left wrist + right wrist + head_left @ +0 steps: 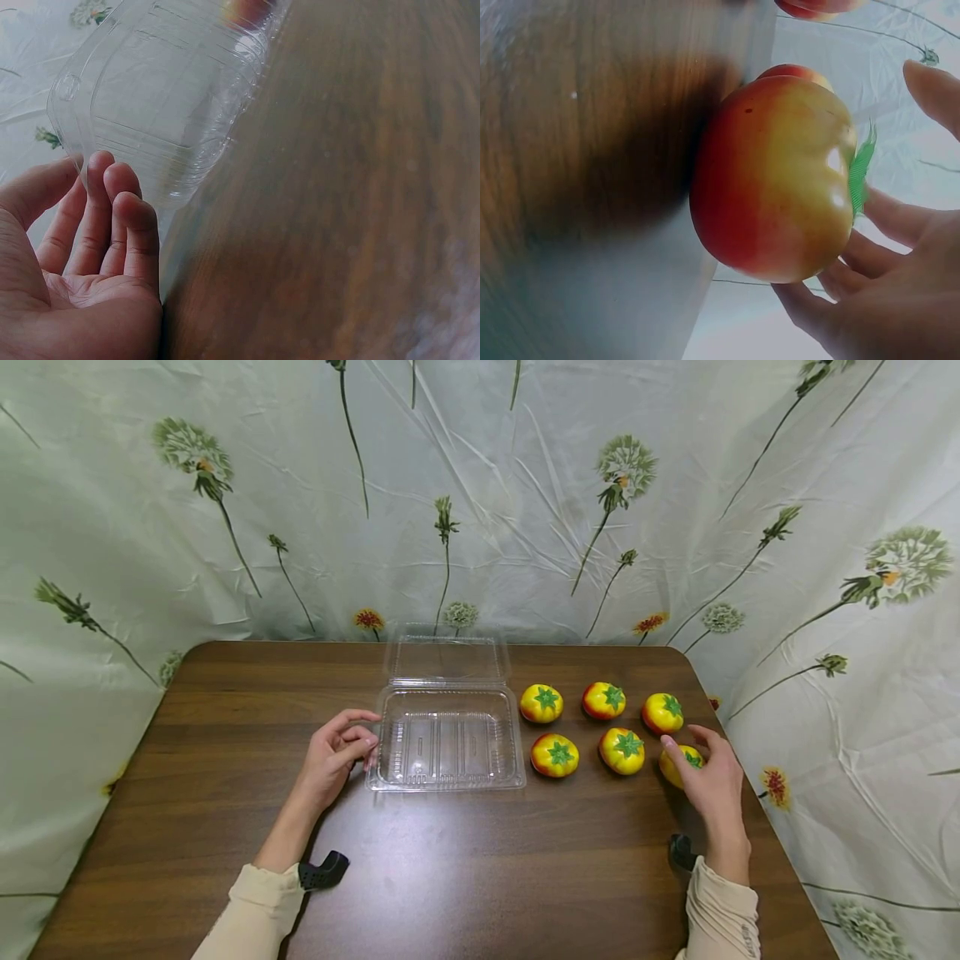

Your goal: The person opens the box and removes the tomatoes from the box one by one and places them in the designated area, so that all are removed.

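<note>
While the left hand [333, 760] rests slack beside the unlabelled clamshell [447, 745], the right hand's [712, 785] grip cups a tomato [780, 176].

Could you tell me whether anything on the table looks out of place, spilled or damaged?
Nothing stands out. The clear plastic clamshell box sits open and empty on the brown wooden table, six yellow-red toy tomatoes lie in two tidy rows beside it, the right hand on the nearest one, the left hand at the box's edge.

Cream long sleeves [258, 906] with black wrist-mounted cameras [324, 870], hands bare
</note>
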A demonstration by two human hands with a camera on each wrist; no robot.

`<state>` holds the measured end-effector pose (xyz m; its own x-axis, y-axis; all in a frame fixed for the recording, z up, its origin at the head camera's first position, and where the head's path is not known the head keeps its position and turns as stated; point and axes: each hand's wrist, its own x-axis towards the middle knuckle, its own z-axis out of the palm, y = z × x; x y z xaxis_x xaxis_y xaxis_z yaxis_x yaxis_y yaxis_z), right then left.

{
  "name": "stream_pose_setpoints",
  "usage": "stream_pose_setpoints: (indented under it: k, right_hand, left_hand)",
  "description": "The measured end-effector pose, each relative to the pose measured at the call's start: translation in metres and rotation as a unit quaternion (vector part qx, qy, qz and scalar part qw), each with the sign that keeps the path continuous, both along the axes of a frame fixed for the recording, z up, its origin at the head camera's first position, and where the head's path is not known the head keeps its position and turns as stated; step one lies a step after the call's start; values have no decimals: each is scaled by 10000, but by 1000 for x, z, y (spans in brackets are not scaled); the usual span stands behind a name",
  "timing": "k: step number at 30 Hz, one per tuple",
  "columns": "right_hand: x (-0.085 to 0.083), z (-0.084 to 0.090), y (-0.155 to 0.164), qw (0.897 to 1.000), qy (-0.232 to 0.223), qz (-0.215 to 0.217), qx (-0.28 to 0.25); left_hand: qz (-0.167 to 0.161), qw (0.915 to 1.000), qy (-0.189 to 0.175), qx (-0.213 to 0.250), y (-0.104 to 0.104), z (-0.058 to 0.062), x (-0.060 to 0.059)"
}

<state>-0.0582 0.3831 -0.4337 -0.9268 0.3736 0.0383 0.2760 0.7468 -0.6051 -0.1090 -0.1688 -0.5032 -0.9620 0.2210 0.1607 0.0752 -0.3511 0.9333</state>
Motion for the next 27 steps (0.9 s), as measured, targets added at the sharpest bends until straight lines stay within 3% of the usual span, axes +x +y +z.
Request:
stream_pose_setpoints:
  k: [6,10,13,16,27]
  right_hand:
    - [-2,-1,-9,9966,782,31,246]
    - [-6,-3,-17,9858,1595,289,445]
    - [-8,-4,-22,9780,1962,507,498]
    - [-9,-6,-27,9759,2010,654,552]
    - [-12,-9,-48,9795,1436,1226,708]
  left_hand:
    - [-1,10000,13,0,0,1,1]
    - [1,10000,27,4,0,2,1]
    - [7,10000,22,0,0,2,2]
    - [13,10000,20,-9,0,2,2]
    - [48,10000,3,-42,1,1,2]
